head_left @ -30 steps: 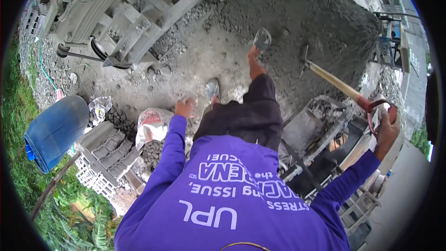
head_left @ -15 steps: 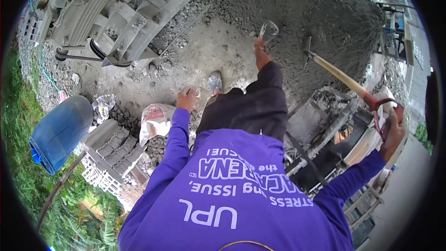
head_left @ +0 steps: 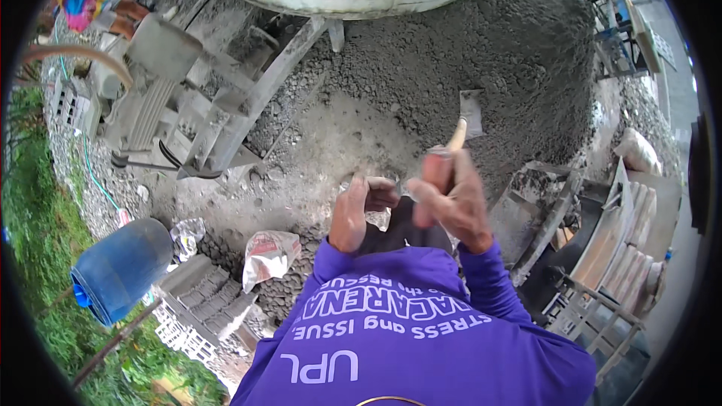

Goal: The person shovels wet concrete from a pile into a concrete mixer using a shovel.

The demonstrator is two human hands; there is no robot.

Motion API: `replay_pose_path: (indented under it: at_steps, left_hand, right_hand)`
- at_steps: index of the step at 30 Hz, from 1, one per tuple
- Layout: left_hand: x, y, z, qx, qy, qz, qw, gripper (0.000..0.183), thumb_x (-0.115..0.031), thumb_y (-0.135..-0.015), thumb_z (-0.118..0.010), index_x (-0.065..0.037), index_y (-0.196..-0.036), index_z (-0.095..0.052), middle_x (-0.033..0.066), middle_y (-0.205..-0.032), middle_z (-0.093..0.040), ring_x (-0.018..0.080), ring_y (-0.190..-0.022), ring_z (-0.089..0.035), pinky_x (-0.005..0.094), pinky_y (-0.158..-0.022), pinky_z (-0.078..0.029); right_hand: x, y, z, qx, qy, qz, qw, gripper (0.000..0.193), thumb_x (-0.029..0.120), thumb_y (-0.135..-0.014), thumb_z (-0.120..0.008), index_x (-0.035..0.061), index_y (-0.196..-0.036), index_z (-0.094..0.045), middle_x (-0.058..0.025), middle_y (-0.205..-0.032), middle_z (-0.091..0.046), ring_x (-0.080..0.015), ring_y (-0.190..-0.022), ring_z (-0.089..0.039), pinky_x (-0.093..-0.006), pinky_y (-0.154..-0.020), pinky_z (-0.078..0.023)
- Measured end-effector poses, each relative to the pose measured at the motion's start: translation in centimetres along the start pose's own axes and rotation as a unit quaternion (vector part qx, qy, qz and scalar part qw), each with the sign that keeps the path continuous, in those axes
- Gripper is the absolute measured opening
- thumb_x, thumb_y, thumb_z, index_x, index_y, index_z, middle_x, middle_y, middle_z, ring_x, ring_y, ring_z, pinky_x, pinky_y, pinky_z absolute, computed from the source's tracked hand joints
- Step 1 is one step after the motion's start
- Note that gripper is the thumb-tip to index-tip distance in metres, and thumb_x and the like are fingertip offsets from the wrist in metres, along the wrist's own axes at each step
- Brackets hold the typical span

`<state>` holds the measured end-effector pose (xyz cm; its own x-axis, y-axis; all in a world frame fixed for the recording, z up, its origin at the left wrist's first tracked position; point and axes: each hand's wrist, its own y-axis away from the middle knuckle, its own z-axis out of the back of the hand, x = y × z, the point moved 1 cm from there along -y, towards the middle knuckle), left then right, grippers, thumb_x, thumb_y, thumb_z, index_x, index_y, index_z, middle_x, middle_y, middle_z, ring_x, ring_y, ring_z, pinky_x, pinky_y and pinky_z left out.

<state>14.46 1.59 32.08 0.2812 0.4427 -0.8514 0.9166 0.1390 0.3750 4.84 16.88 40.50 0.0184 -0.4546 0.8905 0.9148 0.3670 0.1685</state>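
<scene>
Head view: gritty ground [head_left: 353,131], blue drum [head_left: 124,267]; right fingers [head_left: 462,204] grip shovel [head_left: 457,135], left fingers [head_left: 382,193] seemingly half-curled.

Looks like smooth pale wood on the shovel shaft [head_left: 457,137] | matt, scuffed red on the shovel grip [head_left: 437,171] | dull, dusty metal on the shovel blade [head_left: 471,111] | smooth blue plastic, faintly glossy, on the barrel [head_left: 122,269] | soft matt cloth in the purple shirt [head_left: 429,316] | rough, granular in the grey heap [head_left: 519,53]

My purple shirt [head_left: 459,365] carries 4 lines of white lettering [head_left: 398,301] (upside down from here). Reddish print [head_left: 263,243] on the white sack [head_left: 269,262] to my left is too blurred to read.
</scene>
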Motion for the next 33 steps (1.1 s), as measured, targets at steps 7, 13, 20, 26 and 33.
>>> replay_pose_path:
  at_steps: [7,13,20,26,33]
  left_hand:
    - [1.3,-0.3,-3.7,-0.131,-0.113,0.100,0.980,0.044,-0.038,-0.098,-0.040,-0.001,-0.087,-0.060,0.0035,-0.062,-0.058,0.0091,-0.051,-0.051,0.0230,-0.048,-0.042]
    - [2.6,2.0,-7.2,-0.107,-0.169,0.031,0.979,0.019,-0.013,-0.087,-0.062,-0.001,-0.073,-0.058,0.0024,-0.055,-0.056,0.0083,-0.044,-0.048,0.0248,-0.042,-0.036]
    - [5.8,18.1,10.6,-0.106,-0.268,-0.055,0.956,0.015,-0.018,-0.077,-0.060,-0.004,-0.074,-0.061,0.0060,-0.070,-0.059,0.0161,-0.055,-0.056,0.0312,-0.048,-0.044]
    - [9.2,20.4,11.8,-0.365,0.380,0.102,0.844,0.053,-0.055,-0.080,-0.058,-0.007,-0.101,-0.058,0.0020,-0.060,-0.050,0.0157,-0.049,-0.048,0.0353,-0.047,-0.043]
    - [4.5,-4.1,1.3,-0.222,0.263,0.083,0.935,0.027,-0.036,-0.088,-0.056,-0.009,-0.085,-0.054,0.0038,-0.069,-0.049,0.0161,-0.062,-0.050,0.0319,-0.060,-0.047]
  right_hand:
    - [-23.4,-0.8,0.1,-0.094,-0.238,-0.319,0.913,0.044,0.046,-0.091,-0.054,0.0032,-0.085,-0.056,0.0015,-0.059,-0.049,-0.0086,-0.041,-0.047,-0.0221,-0.037,-0.033]
    - [-33.4,-7.0,-4.2,-0.191,-0.588,-0.370,0.694,0.064,0.066,-0.083,-0.048,0.0048,-0.100,-0.053,-0.0066,-0.066,-0.055,-0.0190,-0.052,-0.054,-0.0360,-0.047,-0.045]
    - [-30.7,-1.4,-15.5,-0.153,-0.541,-0.410,0.718,0.015,0.017,-0.083,-0.059,0.0063,-0.086,-0.050,-0.0062,-0.063,-0.051,-0.0202,-0.047,-0.052,-0.0348,-0.045,-0.050]
    - [-26.5,-3.1,-19.0,-0.112,-0.466,-0.378,0.792,0.024,0.021,-0.083,-0.064,0.0030,-0.093,-0.052,-0.0090,-0.072,-0.055,-0.0235,-0.055,-0.058,-0.0374,-0.046,-0.050]
    - [-21.2,-13.7,-15.0,-0.040,-0.634,-0.290,0.716,0.019,0.019,-0.082,-0.066,0.0077,-0.083,-0.051,-0.0033,-0.064,-0.055,-0.0181,-0.048,-0.055,-0.0334,-0.046,-0.049]
